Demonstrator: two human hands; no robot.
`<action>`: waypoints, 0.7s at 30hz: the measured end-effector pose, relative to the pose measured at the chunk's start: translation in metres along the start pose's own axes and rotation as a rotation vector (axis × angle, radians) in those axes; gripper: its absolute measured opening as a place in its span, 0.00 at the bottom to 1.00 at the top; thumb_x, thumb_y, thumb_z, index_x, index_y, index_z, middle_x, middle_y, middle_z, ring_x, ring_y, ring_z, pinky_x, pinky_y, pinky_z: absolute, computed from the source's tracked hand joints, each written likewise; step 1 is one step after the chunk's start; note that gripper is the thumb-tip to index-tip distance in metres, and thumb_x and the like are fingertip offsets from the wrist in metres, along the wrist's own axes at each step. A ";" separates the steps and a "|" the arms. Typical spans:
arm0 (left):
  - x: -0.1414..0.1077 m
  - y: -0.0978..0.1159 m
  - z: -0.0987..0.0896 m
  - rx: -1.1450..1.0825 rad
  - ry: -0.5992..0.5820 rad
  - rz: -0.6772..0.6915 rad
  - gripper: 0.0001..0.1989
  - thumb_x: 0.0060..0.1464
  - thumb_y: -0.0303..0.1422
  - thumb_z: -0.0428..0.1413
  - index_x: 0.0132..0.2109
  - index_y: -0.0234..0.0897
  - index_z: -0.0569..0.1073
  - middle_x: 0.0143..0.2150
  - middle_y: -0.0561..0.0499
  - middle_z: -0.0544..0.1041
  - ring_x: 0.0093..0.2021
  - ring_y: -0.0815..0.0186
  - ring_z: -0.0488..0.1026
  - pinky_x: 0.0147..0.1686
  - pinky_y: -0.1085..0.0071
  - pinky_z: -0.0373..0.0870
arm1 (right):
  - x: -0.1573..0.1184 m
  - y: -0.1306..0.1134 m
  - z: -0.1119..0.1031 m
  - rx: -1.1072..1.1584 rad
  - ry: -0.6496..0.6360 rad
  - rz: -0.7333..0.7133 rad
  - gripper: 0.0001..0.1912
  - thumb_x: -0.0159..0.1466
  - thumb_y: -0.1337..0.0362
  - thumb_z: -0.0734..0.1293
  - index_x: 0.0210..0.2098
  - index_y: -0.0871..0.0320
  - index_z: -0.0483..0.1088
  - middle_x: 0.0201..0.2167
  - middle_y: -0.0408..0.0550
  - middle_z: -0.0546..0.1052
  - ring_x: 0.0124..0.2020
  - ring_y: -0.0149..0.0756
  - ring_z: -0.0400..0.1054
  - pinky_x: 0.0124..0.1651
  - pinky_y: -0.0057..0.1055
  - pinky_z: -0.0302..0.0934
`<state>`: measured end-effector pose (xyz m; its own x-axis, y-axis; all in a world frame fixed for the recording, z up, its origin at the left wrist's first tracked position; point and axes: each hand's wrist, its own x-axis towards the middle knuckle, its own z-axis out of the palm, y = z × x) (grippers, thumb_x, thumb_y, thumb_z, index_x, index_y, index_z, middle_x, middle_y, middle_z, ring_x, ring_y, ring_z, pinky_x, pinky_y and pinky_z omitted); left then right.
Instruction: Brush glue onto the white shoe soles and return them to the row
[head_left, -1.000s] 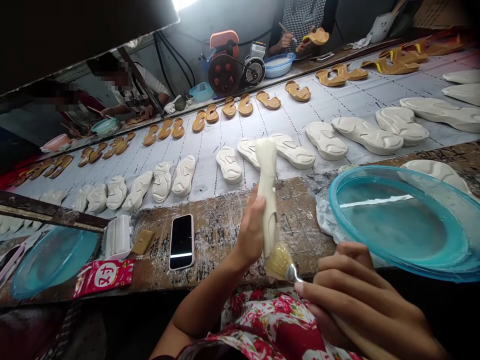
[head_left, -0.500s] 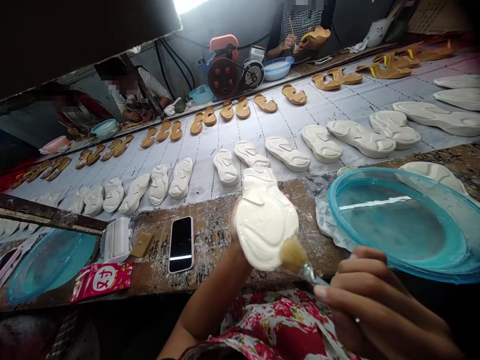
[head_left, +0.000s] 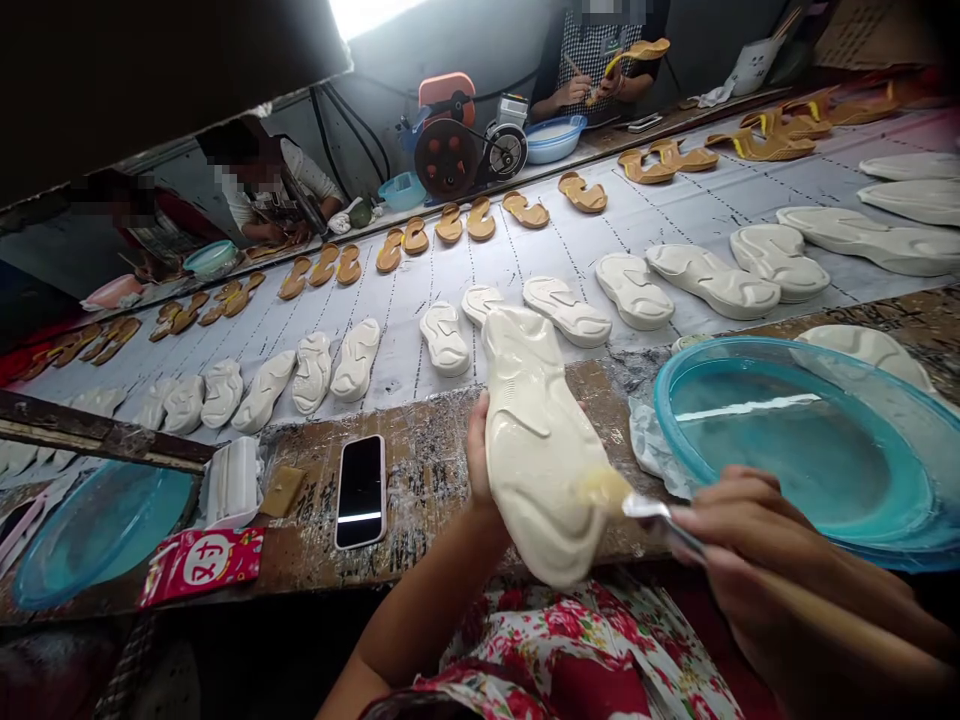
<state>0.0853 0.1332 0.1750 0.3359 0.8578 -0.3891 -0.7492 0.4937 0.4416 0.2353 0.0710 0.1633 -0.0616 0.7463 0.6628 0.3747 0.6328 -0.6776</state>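
Observation:
A glossy cream-white shoe sole (head_left: 540, 430) rests in my left hand (head_left: 482, 450), tilted toward me above the table's near edge. Only part of that hand shows at the sole's left side; the rest is hidden beneath it. My right hand (head_left: 780, 560) is closed around the handle of a brush (head_left: 607, 487), and the slightly blurred bristles touch the sole's lower right side. Just beyond my right hand stands a blue basin (head_left: 795, 440) of cloudy liquid. More white soles (head_left: 634, 290) lie in a row on the white sheet beyond the sole.
A phone (head_left: 361, 492), a red packet (head_left: 202, 565), a white box (head_left: 233, 482) and another blue basin (head_left: 105, 530) are at the left. Brown sole pieces (head_left: 585, 192) line the moving-belt-like sheet's far side. Across it sit people and a machine (head_left: 448, 155).
The held sole has tilted, showing more of its length, and its lower end has come nearer me. The brush and my right hand have shifted slightly right and up.

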 end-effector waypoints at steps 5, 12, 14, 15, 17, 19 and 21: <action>0.000 0.006 -0.004 -0.077 0.039 0.098 0.37 0.52 0.55 0.31 0.52 0.34 0.69 0.44 0.39 0.74 0.47 0.51 0.70 0.46 0.55 0.65 | 0.004 -0.006 0.014 -0.096 -0.129 -0.249 0.06 0.56 0.75 0.62 0.33 0.62 0.67 0.22 0.41 0.70 0.28 0.25 0.63 0.42 0.30 0.54; 0.006 0.005 -0.009 -0.055 0.099 0.199 0.33 0.53 0.52 0.37 0.51 0.31 0.69 0.41 0.41 0.75 0.45 0.53 0.71 0.47 0.56 0.65 | 0.011 -0.003 0.009 0.038 -0.179 -0.241 0.07 0.58 0.72 0.61 0.36 0.61 0.66 0.24 0.42 0.70 0.30 0.26 0.65 0.43 0.31 0.56; 0.007 0.004 -0.009 -0.042 0.098 0.208 0.34 0.53 0.52 0.36 0.51 0.30 0.69 0.41 0.40 0.75 0.45 0.52 0.71 0.47 0.56 0.65 | 0.011 0.000 0.019 0.021 -0.129 -0.271 0.07 0.56 0.74 0.62 0.35 0.62 0.66 0.23 0.41 0.69 0.28 0.26 0.64 0.40 0.31 0.55; 0.007 0.005 -0.012 -0.034 0.106 0.207 0.34 0.53 0.52 0.36 0.51 0.30 0.69 0.41 0.40 0.75 0.45 0.52 0.71 0.47 0.55 0.65 | 0.009 0.002 0.024 0.017 -0.158 -0.297 0.07 0.55 0.75 0.62 0.34 0.61 0.66 0.22 0.40 0.68 0.27 0.25 0.63 0.40 0.31 0.54; 0.007 0.011 -0.021 -0.016 0.146 0.209 0.34 0.53 0.51 0.35 0.52 0.29 0.68 0.42 0.38 0.75 0.46 0.52 0.71 0.47 0.54 0.65 | 0.004 0.007 0.026 0.045 -0.215 -0.296 0.06 0.56 0.75 0.62 0.33 0.61 0.65 0.20 0.40 0.67 0.26 0.25 0.62 0.41 0.32 0.55; 0.008 0.026 -0.036 0.008 0.225 0.255 0.32 0.55 0.48 0.35 0.53 0.29 0.67 0.43 0.37 0.74 0.48 0.52 0.70 0.47 0.54 0.66 | -0.002 0.012 0.016 0.087 -0.240 -0.254 0.05 0.60 0.71 0.59 0.36 0.60 0.64 0.21 0.41 0.67 0.27 0.27 0.64 0.39 0.33 0.57; 0.012 0.049 -0.053 0.021 0.311 0.332 0.29 0.57 0.44 0.35 0.56 0.31 0.64 0.46 0.38 0.74 0.49 0.54 0.70 0.47 0.54 0.66 | -0.011 0.018 -0.004 0.077 -0.181 -0.185 0.10 0.65 0.63 0.54 0.42 0.58 0.63 0.25 0.45 0.69 0.30 0.29 0.66 0.36 0.33 0.61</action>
